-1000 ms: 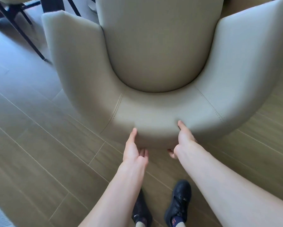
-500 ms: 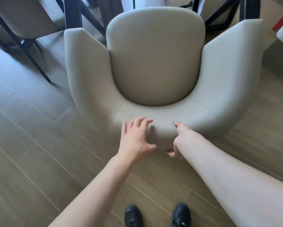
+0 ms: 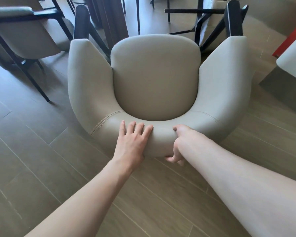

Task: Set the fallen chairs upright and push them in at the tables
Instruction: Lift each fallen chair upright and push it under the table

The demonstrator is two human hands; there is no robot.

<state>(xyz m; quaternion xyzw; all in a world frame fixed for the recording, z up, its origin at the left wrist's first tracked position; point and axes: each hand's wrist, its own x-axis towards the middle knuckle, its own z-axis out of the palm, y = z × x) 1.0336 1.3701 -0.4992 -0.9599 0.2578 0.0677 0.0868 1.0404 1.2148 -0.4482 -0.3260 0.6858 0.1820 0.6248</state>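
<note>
Gripping the chair backrest: left hand atop, right hand beneath

The chair I was after was a beige, leather-look armchair with a curved wraparound back, stitched seams and black legs. It lay tipped onto its back on the wood-plank floor, seat cushion facing me, its dark legs pointing away toward the other furniture.

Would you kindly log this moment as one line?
chair: backrest gripped, facing table | left hand: flat on backrest top | right hand: wrapped around backrest edge | stage: handling chair
</note>
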